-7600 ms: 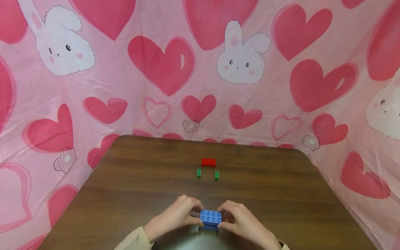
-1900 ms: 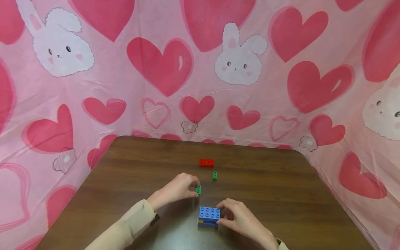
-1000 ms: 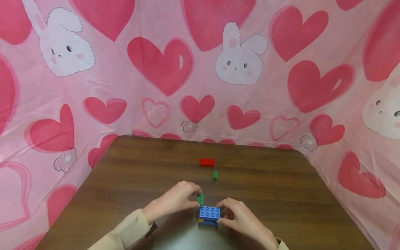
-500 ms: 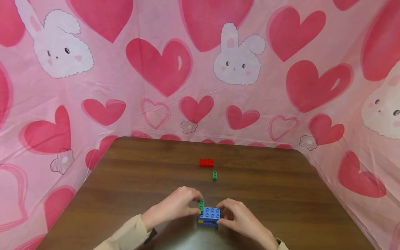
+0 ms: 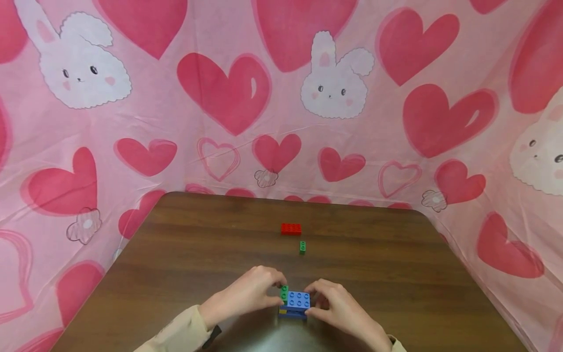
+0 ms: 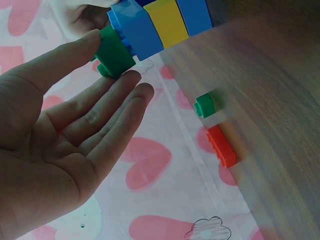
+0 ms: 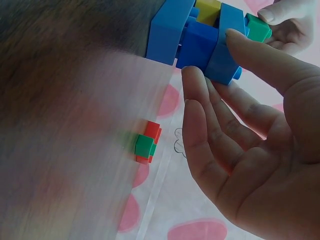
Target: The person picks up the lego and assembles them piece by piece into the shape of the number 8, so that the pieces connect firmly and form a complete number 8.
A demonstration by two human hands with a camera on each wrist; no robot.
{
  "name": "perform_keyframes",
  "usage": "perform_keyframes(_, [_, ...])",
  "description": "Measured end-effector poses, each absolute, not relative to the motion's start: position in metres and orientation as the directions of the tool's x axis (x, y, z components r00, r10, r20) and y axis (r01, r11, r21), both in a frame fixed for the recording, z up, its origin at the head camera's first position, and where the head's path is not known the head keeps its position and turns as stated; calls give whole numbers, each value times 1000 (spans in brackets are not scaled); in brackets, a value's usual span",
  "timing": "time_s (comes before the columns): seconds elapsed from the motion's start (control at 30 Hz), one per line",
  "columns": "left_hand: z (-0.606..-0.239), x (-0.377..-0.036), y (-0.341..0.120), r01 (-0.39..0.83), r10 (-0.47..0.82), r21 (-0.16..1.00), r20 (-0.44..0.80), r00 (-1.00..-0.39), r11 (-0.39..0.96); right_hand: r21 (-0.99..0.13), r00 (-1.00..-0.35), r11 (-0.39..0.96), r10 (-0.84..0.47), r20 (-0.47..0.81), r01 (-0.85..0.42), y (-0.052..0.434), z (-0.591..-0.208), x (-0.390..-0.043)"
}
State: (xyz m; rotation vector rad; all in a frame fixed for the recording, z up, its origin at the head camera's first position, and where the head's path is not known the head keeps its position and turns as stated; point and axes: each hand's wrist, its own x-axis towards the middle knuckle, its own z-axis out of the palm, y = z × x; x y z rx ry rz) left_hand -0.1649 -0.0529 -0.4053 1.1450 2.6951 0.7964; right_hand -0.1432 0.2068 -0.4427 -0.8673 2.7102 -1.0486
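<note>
My left hand [image 5: 244, 297] pinches a small green plastic brick [image 5: 284, 292] between thumb and forefinger and holds it against the left end of the top of a stack of bricks. In the left wrist view, my other fingers [image 6: 107, 125] lie straight and relaxed below it. My right hand [image 5: 340, 310] grips the stack from the right, thumb on the top blue studded brick [image 5: 298, 300] and fingers curled round its side.

The stack stands on the near middle of the dark brown wooden table [image 5: 176, 254]. It has a blue brick on top, a yellow plastic layer [image 6: 167, 21] under that, and another blue brick [image 7: 168, 31] at the bottom, touching the wood. The green brick sits at the top left edge of the stack, touching the blue one; I cannot tell whether its studs are pressed home.

Farther off, near the middle of the table, a second small green brick [image 5: 302, 247] lies alone. Just beyond it, and a little to the left, lies a red rectangular plastic brick [image 5: 291, 229]. The two are near each other but apart.

Behind and on both sides hangs a pink plastic sheet with red hearts and white rabbit faces [image 5: 336, 80]. I can read no writing or brand marks on the bricks or the sheet.
</note>
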Motion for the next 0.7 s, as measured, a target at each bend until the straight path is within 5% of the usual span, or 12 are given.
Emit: perform_keyframes(0.7, [-420,-167,-50,614,682,594,144,-717,520,-662,-817,566,-563,125,-491,205,-442,-144])
